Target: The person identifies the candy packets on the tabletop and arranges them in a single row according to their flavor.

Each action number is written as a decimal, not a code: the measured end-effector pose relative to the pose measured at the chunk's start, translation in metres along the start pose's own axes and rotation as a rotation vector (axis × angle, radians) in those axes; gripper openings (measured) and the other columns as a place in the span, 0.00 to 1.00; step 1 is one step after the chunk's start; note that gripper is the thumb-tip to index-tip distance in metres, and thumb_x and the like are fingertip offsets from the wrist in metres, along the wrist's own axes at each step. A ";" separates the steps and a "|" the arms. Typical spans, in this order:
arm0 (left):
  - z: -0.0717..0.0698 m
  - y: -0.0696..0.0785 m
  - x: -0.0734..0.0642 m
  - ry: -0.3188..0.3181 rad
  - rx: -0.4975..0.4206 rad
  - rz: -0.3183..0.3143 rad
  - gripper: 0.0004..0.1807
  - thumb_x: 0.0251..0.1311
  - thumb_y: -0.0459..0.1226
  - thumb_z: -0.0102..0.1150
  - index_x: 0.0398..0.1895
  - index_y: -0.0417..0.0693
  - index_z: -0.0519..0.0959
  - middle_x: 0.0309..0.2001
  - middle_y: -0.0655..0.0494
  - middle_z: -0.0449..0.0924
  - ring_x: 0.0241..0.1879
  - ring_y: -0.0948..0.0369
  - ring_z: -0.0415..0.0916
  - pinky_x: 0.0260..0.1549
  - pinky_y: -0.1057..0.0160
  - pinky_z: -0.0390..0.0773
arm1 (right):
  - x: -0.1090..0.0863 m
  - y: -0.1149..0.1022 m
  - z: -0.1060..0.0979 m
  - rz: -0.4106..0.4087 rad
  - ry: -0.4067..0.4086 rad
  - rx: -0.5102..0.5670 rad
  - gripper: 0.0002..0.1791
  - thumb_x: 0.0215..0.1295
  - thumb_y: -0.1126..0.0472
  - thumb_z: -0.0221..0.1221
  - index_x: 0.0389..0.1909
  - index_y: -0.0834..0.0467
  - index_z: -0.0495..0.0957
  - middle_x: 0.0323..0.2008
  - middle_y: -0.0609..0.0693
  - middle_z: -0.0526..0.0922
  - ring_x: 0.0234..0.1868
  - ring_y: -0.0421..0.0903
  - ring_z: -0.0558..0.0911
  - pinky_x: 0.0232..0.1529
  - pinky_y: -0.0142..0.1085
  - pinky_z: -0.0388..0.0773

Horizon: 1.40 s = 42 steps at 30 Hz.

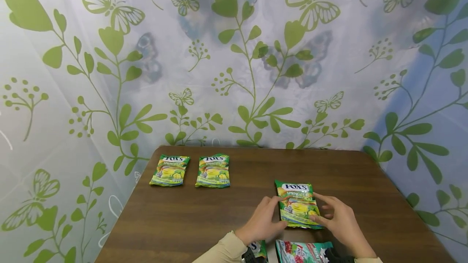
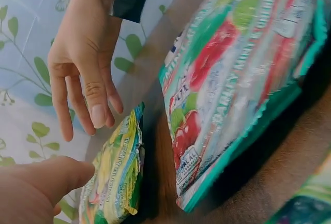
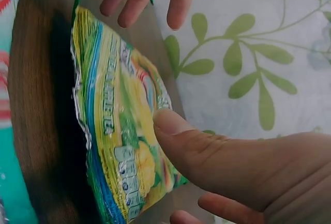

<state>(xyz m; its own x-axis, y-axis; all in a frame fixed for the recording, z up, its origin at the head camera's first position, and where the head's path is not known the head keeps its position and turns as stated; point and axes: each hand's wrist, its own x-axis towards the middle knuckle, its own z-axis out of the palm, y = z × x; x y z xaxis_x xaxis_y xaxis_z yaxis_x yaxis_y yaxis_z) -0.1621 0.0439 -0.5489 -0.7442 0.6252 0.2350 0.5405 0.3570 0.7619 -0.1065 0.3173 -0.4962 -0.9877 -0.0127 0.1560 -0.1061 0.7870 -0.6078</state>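
A green and yellow FOX'S Spring Tea candy bag (image 1: 297, 204) lies face up on the table between the two hands. My left hand (image 1: 260, 223) is at the bag's left edge, fingers extended and thumb toward the lower corner. On the other side, my right hand (image 1: 340, 220) has its thumb over the lower right of the bag and its index finger by the upper right edge. In the right wrist view, the thumb (image 3: 178, 125) overlaps the bag's printed face. Nearer the body lies a teal and red mint candy bag (image 1: 297, 251) with cherries on it, partly cut off by the frame.
Two more Spring Tea bags (image 1: 170, 171) lie side by side at the back left of the brown wooden table (image 1: 252, 173). Another green bag (image 1: 260, 246) is partly hidden under the left wrist. A leaf-and-butterfly curtain (image 1: 234, 76) hangs behind the table's far edge.
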 end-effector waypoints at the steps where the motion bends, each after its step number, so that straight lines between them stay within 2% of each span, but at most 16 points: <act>1: 0.003 -0.004 0.003 0.003 -0.010 -0.007 0.34 0.75 0.45 0.67 0.78 0.47 0.69 0.55 0.48 0.72 0.47 0.63 0.69 0.42 0.59 0.75 | 0.001 0.002 0.000 0.005 -0.006 -0.002 0.42 0.56 0.58 0.84 0.71 0.63 0.80 0.64 0.70 0.81 0.51 0.64 0.88 0.41 0.47 0.90; 3: 0.009 -0.014 0.008 0.002 -0.011 -0.028 0.34 0.76 0.47 0.65 0.79 0.48 0.68 0.56 0.49 0.71 0.48 0.62 0.69 0.42 0.58 0.76 | 0.004 0.005 0.000 0.019 -0.020 0.004 0.42 0.57 0.56 0.83 0.72 0.63 0.80 0.64 0.71 0.80 0.52 0.65 0.88 0.42 0.50 0.89; 6: 0.007 -0.007 0.012 0.007 -0.053 -0.081 0.34 0.74 0.46 0.68 0.78 0.47 0.69 0.55 0.48 0.70 0.48 0.60 0.69 0.45 0.58 0.76 | 0.008 0.012 0.001 0.047 -0.043 0.015 0.43 0.59 0.53 0.82 0.73 0.63 0.78 0.66 0.74 0.78 0.53 0.67 0.87 0.43 0.54 0.88; 8: 0.008 -0.003 0.015 0.033 -0.022 -0.071 0.33 0.74 0.44 0.67 0.77 0.44 0.70 0.53 0.48 0.69 0.47 0.59 0.68 0.43 0.58 0.75 | 0.011 0.017 0.001 0.069 -0.054 0.023 0.44 0.60 0.51 0.82 0.74 0.63 0.77 0.67 0.75 0.76 0.54 0.68 0.87 0.44 0.55 0.88; 9: 0.004 0.004 0.015 0.036 -0.039 -0.085 0.33 0.73 0.43 0.69 0.76 0.44 0.70 0.53 0.48 0.68 0.46 0.59 0.67 0.44 0.58 0.74 | 0.012 0.020 0.001 0.080 -0.060 0.025 0.44 0.61 0.50 0.81 0.75 0.62 0.77 0.68 0.76 0.75 0.54 0.68 0.87 0.44 0.56 0.88; 13: 0.002 0.015 0.020 0.045 -0.012 -0.085 0.32 0.74 0.41 0.66 0.76 0.42 0.70 0.52 0.48 0.67 0.45 0.60 0.65 0.40 0.58 0.72 | 0.016 0.029 0.002 0.117 -0.077 0.037 0.46 0.62 0.49 0.81 0.77 0.61 0.75 0.71 0.77 0.73 0.55 0.68 0.86 0.44 0.55 0.88; 14: -0.003 0.022 0.020 0.035 -0.046 -0.107 0.33 0.73 0.40 0.69 0.76 0.41 0.70 0.52 0.48 0.67 0.45 0.60 0.65 0.41 0.58 0.72 | 0.017 0.030 0.002 0.122 -0.080 0.043 0.46 0.62 0.49 0.81 0.77 0.61 0.75 0.71 0.77 0.73 0.56 0.68 0.86 0.44 0.56 0.88; 23: -0.003 0.025 0.028 0.005 -0.018 -0.195 0.33 0.71 0.40 0.73 0.76 0.45 0.74 0.56 0.50 0.67 0.53 0.57 0.68 0.51 0.58 0.75 | 0.026 0.032 0.008 0.123 -0.097 0.074 0.43 0.62 0.50 0.81 0.75 0.62 0.77 0.70 0.74 0.75 0.57 0.68 0.86 0.45 0.55 0.88; 28: 0.003 0.019 0.030 0.030 0.014 -0.168 0.32 0.71 0.42 0.73 0.74 0.43 0.76 0.56 0.50 0.68 0.54 0.57 0.69 0.53 0.58 0.77 | 0.029 0.032 0.009 0.130 -0.115 0.103 0.43 0.62 0.50 0.81 0.75 0.62 0.78 0.70 0.73 0.77 0.57 0.66 0.86 0.47 0.56 0.88; 31: 0.015 0.002 0.033 0.058 0.077 -0.116 0.28 0.75 0.43 0.68 0.73 0.44 0.77 0.56 0.50 0.68 0.52 0.58 0.70 0.49 0.57 0.78 | 0.029 0.032 0.010 0.129 -0.124 0.122 0.42 0.63 0.50 0.80 0.74 0.62 0.78 0.69 0.72 0.78 0.58 0.66 0.86 0.47 0.56 0.88; 33: 0.016 0.002 0.033 0.057 0.073 -0.110 0.27 0.76 0.43 0.67 0.72 0.43 0.77 0.56 0.49 0.67 0.51 0.57 0.70 0.48 0.56 0.78 | 0.028 0.032 0.009 0.130 -0.129 0.133 0.42 0.63 0.50 0.80 0.74 0.62 0.78 0.68 0.71 0.79 0.58 0.66 0.85 0.47 0.56 0.87; 35: 0.014 0.005 0.033 0.048 0.061 -0.123 0.27 0.76 0.43 0.67 0.72 0.43 0.77 0.56 0.50 0.67 0.51 0.58 0.69 0.48 0.57 0.78 | 0.028 0.032 0.010 0.128 -0.135 0.138 0.41 0.64 0.50 0.80 0.74 0.62 0.78 0.68 0.72 0.79 0.59 0.67 0.85 0.48 0.57 0.87; 38: 0.003 0.025 0.030 0.018 -0.008 -0.187 0.29 0.73 0.41 0.72 0.72 0.41 0.76 0.56 0.50 0.67 0.52 0.57 0.69 0.52 0.57 0.77 | 0.028 0.032 0.010 0.122 -0.142 0.135 0.41 0.64 0.50 0.80 0.74 0.62 0.79 0.68 0.73 0.78 0.59 0.67 0.84 0.47 0.56 0.87; 42: 0.001 0.032 0.031 0.014 -0.012 -0.218 0.30 0.71 0.39 0.73 0.72 0.40 0.77 0.54 0.52 0.66 0.52 0.58 0.69 0.53 0.59 0.77 | 0.028 0.032 0.011 0.121 -0.144 0.124 0.40 0.63 0.49 0.80 0.73 0.62 0.80 0.68 0.74 0.77 0.58 0.67 0.84 0.46 0.55 0.87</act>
<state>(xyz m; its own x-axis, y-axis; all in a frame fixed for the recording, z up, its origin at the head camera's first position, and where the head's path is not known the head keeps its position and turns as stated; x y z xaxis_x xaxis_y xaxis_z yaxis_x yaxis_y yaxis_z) -0.1676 0.0756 -0.5181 -0.8485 0.5243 0.0720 0.3615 0.4748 0.8024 -0.1391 0.3350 -0.5200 -0.9993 -0.0179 -0.0315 0.0096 0.7064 -0.7078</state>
